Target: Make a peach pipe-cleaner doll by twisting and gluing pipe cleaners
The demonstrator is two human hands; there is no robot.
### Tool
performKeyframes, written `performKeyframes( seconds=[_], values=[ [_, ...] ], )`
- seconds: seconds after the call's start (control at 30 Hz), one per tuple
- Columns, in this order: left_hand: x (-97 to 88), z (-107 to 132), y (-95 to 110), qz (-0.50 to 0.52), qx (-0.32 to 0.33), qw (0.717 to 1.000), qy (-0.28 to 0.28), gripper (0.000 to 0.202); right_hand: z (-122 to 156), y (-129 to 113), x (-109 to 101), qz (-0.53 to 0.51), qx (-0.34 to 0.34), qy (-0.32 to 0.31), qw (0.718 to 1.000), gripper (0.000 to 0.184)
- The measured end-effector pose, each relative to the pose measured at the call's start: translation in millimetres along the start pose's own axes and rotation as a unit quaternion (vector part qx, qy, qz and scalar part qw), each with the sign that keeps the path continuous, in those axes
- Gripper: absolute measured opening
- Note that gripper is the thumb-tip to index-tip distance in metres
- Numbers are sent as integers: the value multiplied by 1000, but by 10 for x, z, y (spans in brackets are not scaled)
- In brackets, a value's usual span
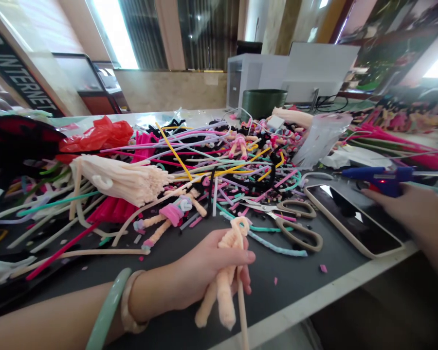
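My left hand (208,265) is closed around a peach pipe-cleaner doll body (224,301). Its two thick wrapped legs hang below my fingers, and a looped end sticks up above my thumb. One long loose peach stem runs down past the legs. At the right, my right hand (412,209) grips a blue glue gun (383,176) with a small red light glowing on it. The gun's nozzle points left, and part of its handle is hidden by my fingers. Between my hands lie open scissors (295,214) and a phone (354,221) in a pale case.
A pipe-cleaner doll in pink (171,214) lies beyond my left hand. Behind it spread a bundle of cream pipe cleaners (126,180), many coloured stems and scraps, and a red plastic bag (98,136). Farther back stand a dark green pot (264,99) and a monitor (319,68).
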State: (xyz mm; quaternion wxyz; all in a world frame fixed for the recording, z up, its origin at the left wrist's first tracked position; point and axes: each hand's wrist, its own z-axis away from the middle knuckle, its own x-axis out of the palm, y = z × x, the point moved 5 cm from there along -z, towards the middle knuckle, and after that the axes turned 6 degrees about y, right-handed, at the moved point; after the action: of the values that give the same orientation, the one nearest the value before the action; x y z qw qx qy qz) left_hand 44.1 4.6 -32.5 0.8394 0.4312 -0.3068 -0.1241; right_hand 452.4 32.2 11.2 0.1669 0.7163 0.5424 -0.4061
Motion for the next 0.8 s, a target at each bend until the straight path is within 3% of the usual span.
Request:
performKeyframes(
  seconds=[0.1,0.2,0.37,0.63,0.8],
  values=[
    [-6,5,11,-2,-2,1000,5,20,18,80,40,67,57,-40,995,51],
    [-11,4,18,-8,-4,1000,7,21,37,79,32,92,72,-61,991,57],
    [-17,-8,10,-8,-2,1000,2,19,9,86,36,107,83,-61,989,49],
    [-19,-12,10,-13,-1,1000,7,20,-22,122,53,113,64,-75,989,43],
    [-15,-11,7,-13,-3,1000,5,21,-31,240,141,95,39,-35,994,45]
  ],
)
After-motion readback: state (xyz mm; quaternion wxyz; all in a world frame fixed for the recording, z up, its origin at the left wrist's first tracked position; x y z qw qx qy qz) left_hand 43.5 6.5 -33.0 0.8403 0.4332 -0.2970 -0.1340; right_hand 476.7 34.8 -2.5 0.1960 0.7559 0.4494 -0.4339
